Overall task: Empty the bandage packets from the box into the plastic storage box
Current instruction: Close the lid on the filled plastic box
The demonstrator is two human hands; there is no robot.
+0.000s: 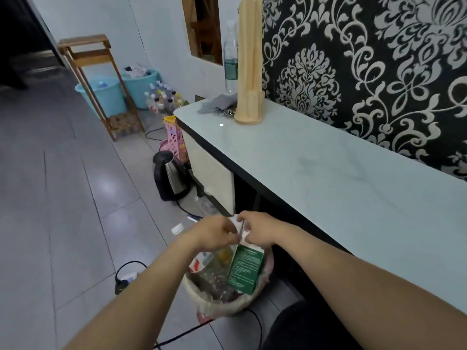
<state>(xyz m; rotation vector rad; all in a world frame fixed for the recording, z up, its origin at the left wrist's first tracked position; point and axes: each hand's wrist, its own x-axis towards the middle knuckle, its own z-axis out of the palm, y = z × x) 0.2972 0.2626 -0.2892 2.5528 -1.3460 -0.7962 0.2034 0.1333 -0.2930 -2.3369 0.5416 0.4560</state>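
Two hands held one green box over a lined bin on the floor.
The left hand point(217, 233) and right hand point(257, 229) both had curled fingers pinching the white top flap of the box point(245, 270), which stood upright with its lower end inside the rim of the bin point(202, 296). White print covered the box's green side, too small to read. One black kettle point(169, 175) stood beyond the bin.

Both bare forearms reach forward and down, left grip point(217, 233) and right grip point(257, 229) nearly touching, fingers curled, both pinching the box point(243, 269) top flap.
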